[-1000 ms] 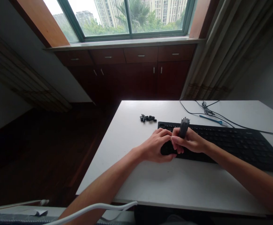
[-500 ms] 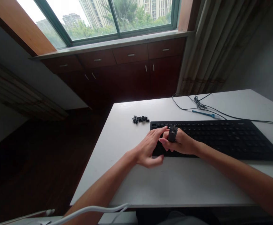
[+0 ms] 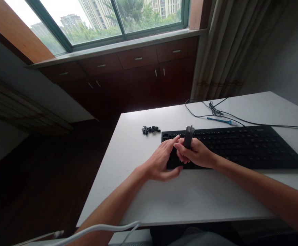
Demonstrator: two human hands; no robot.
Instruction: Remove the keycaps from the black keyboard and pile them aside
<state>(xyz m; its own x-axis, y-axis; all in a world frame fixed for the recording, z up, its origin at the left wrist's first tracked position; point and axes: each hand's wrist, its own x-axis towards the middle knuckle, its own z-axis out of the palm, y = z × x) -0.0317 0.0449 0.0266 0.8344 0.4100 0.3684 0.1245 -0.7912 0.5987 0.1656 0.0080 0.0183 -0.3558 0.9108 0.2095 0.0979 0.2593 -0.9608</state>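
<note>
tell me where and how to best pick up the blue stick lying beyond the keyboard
Pinch the blue stick around mid-shaft, probably best from straight above. It lies flat, its shaft slim, with a wider part toward the right end. Coming in level looks more awkward: the keyboard lies on its near side, and the black cable runs close along its far side.

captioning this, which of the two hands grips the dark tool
The right hand, closed around the dark tool; the left hand lies open over the keyboard.
</note>
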